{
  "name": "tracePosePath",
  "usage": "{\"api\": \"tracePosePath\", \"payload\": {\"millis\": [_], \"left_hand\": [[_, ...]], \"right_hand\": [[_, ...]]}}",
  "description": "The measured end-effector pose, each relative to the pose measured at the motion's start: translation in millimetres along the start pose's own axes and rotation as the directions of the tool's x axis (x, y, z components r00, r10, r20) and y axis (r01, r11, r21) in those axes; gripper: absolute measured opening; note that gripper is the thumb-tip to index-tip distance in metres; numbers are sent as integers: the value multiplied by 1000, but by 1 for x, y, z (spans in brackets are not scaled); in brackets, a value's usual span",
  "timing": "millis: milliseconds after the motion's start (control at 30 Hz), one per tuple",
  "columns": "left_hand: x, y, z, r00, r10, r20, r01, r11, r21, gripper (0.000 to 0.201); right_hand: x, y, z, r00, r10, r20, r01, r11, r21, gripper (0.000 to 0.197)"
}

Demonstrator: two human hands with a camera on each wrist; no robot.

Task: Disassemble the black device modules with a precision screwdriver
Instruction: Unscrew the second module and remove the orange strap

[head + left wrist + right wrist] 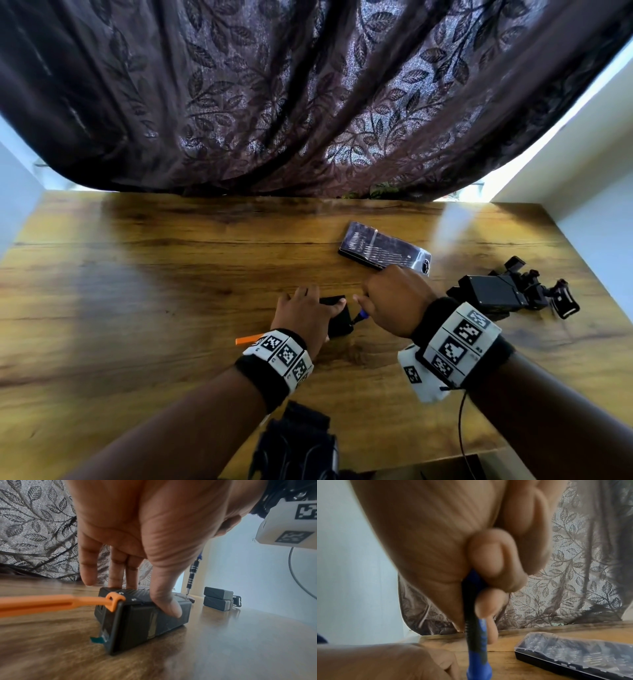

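Note:
A black device module (pixel 339 322) lies on the wooden table (pixel 154 274) with an orange strap (pixel 248 340) clipped to its near corner. My left hand (pixel 308 308) holds it down, thumb on the near side and fingertips on the far top edge. From the left wrist, the module (pixel 142 618), strap (pixel 51 603) and left hand (pixel 147 582) fill the centre. My right hand (pixel 368 301) pinches a blue-and-black precision screwdriver (pixel 361 316), held nearly upright. Its tip rests on the module's top right corner (pixel 186 597). The right wrist view shows the right hand (pixel 481 588) curled round the handle (pixel 476 635).
A clear-lidded bit case (pixel 383 251) lies behind my right hand. More black modules and mounts (pixel 496 291) sit piled at the right. A dark leaf-patterned curtain (pixel 308 102) hangs along the far edge. Black gear (pixel 294 442) lies at the near edge, under my left forearm.

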State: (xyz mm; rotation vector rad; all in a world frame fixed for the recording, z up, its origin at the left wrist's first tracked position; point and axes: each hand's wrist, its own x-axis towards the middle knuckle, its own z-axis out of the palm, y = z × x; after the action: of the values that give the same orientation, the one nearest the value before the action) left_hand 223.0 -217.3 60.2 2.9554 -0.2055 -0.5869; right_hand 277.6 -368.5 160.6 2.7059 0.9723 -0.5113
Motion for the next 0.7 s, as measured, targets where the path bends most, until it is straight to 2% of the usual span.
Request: {"api": "tracePosePath", "payload": {"millis": [133, 233, 400, 567, 633, 700], "left_hand": [[-1, -1, 1, 1000, 3, -15, -4, 1000, -10, 74], [-1, -1, 2, 1000, 6, -24, -6, 1000, -14, 74], [0, -1, 4, 999, 4, -33, -5, 1000, -26, 74], [0, -1, 4, 999, 0, -32, -1, 999, -39, 73], [0, -1, 3, 1000, -2, -30, 1, 999, -37, 73], [-1, -1, 4, 999, -1, -38, 0, 999, -36, 74]], "right_hand": [[-1, 3, 0, 997, -73, 23, 72, 996, 49, 27], [-1, 7, 1, 993, -114, 36, 110, 987, 115, 33], [2, 10, 1, 998, -67, 16, 65, 990, 126, 13], [6, 6, 2, 1000, 9, 2, -9, 1000, 3, 42], [6, 6, 1, 1000, 22, 11, -22, 1000, -9, 44], [6, 7, 1, 999, -1, 34, 0, 1000, 20, 37]]}}
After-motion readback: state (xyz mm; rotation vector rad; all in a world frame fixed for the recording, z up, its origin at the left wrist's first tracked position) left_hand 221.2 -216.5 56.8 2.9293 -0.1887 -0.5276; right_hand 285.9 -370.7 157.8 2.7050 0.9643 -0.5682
